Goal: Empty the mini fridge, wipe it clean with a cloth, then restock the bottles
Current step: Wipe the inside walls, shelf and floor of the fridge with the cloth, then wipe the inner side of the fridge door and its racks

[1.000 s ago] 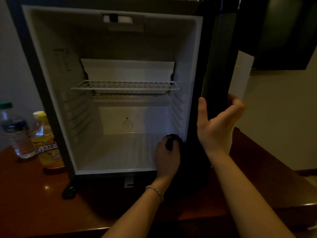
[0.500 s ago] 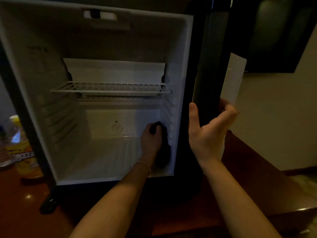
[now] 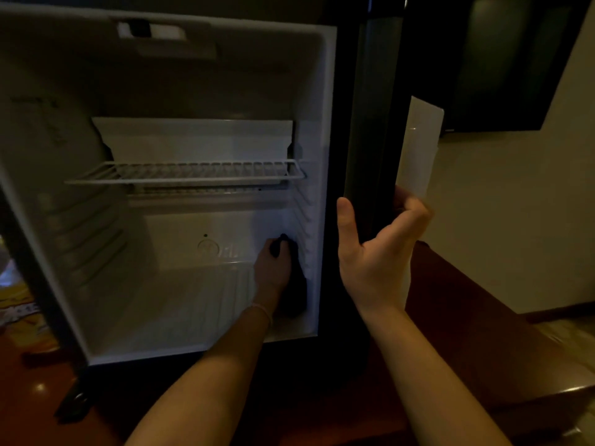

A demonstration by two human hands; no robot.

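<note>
The mini fridge stands open with a white, empty interior and one wire shelf halfway up. My left hand is deep inside at the lower right and grips a dark cloth, which lies against the ribbed right wall. My right hand grips the edge of the open black door, thumb on the near side and fingers curled round the far side. A yellow-labelled bottle shows partly at the left edge, outside the fridge.
The fridge sits on a glossy reddish-brown wooden top. A white door-shelf panel sticks out behind the door. A dark screen hangs on the pale wall at the upper right. A black fridge foot rests at the lower left.
My left hand has carried the cloth from the fridge's front lip deep inside along the right wall. The view has moved closer and rightward, pushing the bottles to the left edge. My right hand still holds the door.
</note>
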